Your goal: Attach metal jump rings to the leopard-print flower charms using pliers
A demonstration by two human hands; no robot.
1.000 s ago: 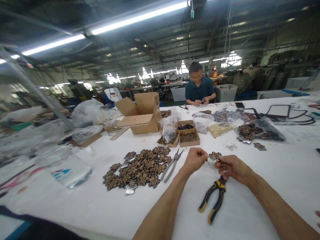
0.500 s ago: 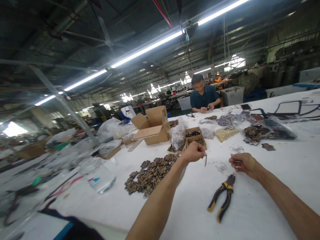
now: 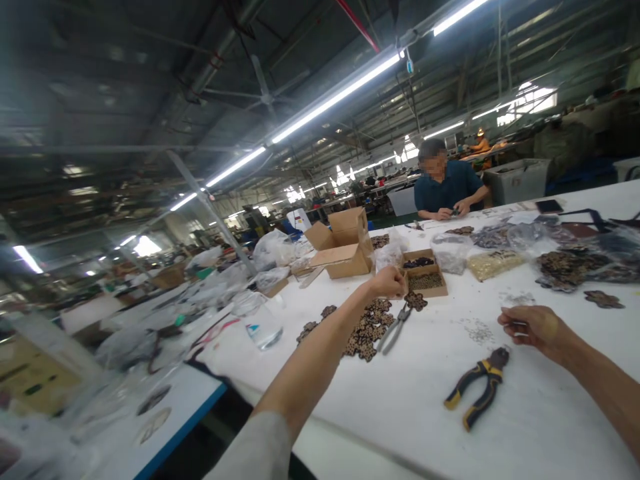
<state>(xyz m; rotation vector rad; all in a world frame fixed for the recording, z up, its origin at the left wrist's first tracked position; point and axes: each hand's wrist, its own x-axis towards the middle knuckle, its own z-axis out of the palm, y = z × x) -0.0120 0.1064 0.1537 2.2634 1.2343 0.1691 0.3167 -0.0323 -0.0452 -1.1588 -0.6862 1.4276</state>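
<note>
My left hand (image 3: 390,283) is closed beside the small open boxes of parts (image 3: 425,280); whatever it grips, if anything, is hidden. Just right of its forearm lie grey-handled pliers (image 3: 396,329), their tip near a brown flower-shaped piece (image 3: 416,301). A pile of similar patterned pieces (image 3: 367,333) is partly covered by that forearm. My right hand (image 3: 530,325) hovers with curled fingers near scattered small metal rings (image 3: 479,331); what its fingertips pinch is too small to make out. Below it, black-and-yellow pliers (image 3: 483,383) rest on the white table (image 3: 400,413).
An open cardboard box (image 3: 345,250) and a clear plastic jar (image 3: 263,327) stand to the left. Bags of parts (image 3: 495,264) lie farther back on the right. Across the table sits a person in a dark shirt (image 3: 445,190), both hands on a small item.
My left hand has moved left towards the boxes, and the thin strand that hung from it no longer shows. The view has turned left, uncovering the grey-handled pliers. My right hand keeps its pose.
</note>
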